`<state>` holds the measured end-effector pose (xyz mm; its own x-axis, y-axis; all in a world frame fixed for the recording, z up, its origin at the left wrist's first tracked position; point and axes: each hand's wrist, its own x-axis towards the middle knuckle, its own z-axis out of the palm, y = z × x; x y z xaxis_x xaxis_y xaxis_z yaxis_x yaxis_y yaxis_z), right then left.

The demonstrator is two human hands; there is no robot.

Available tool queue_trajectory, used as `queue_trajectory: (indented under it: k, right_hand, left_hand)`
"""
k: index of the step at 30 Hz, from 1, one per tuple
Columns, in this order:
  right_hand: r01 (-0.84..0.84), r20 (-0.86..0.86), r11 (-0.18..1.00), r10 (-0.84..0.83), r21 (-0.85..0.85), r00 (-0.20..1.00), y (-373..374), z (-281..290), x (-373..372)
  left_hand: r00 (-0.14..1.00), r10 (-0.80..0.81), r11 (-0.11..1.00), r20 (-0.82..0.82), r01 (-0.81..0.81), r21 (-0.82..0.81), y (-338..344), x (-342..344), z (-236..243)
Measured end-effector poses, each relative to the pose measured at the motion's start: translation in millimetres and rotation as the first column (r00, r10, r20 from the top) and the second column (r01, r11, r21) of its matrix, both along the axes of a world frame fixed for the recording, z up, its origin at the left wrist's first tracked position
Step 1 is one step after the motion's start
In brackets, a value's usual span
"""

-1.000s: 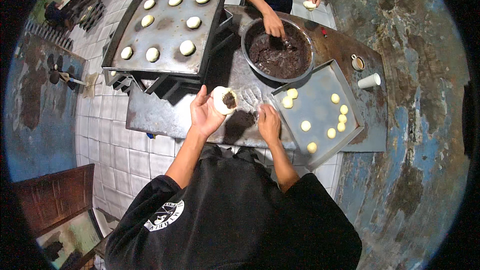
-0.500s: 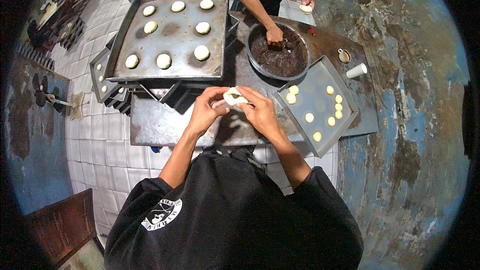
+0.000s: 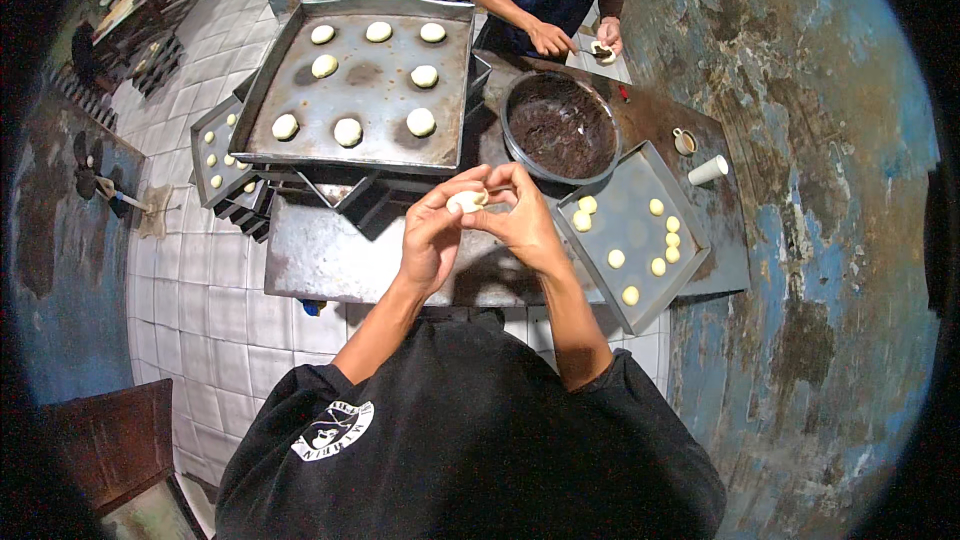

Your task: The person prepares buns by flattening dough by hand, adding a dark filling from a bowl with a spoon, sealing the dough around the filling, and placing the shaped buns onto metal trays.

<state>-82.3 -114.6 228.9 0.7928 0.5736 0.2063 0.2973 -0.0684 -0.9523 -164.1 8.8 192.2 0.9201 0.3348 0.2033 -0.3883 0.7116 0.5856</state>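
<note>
Left hand (image 3: pixel 432 232) and right hand (image 3: pixel 525 228) are pinching a cream, roundish dough piece (image 3: pixel 467 202), left's two o'clock, right's ten.

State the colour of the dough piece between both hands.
Pale cream: the small dough piece shows best in the head view.

Glare whitens the left part of the desk (image 3: pixel 325 255), and dark shadow lies below the hands (image 3: pixel 530 230). Floor tiles (image 3: pixel 215 340) curve toward the black, grainy rim; the far left is dim.
</note>
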Motion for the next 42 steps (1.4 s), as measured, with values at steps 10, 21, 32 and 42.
queue_trajectory:
  k: [10,21,32,42]
  right_hand:
    - [0.091,0.377,0.995,-0.097,0.032,0.921,-33,-8,-10]
    - [-0.189,-0.225,0.977,0.206,0.097,0.952,-109,3,55]
    - [-0.116,0.412,0.992,0.083,0.055,0.907,-113,-15,34]
    - [-0.054,0.152,0.998,0.05,0.021,0.987,-47,-4,20]
  left_hand:
    - [0.902,0.226,0.935,-0.367,-0.307,-0.178,-55,24,2]
    - [0.977,0.211,0.973,-0.029,-0.207,0.105,-127,29,26]
    - [0.839,0.402,0.91,-0.366,-0.412,0.054,-148,15,8]
    - [0.79,0.526,0.839,-0.315,-0.543,0.038,-90,32,-8]
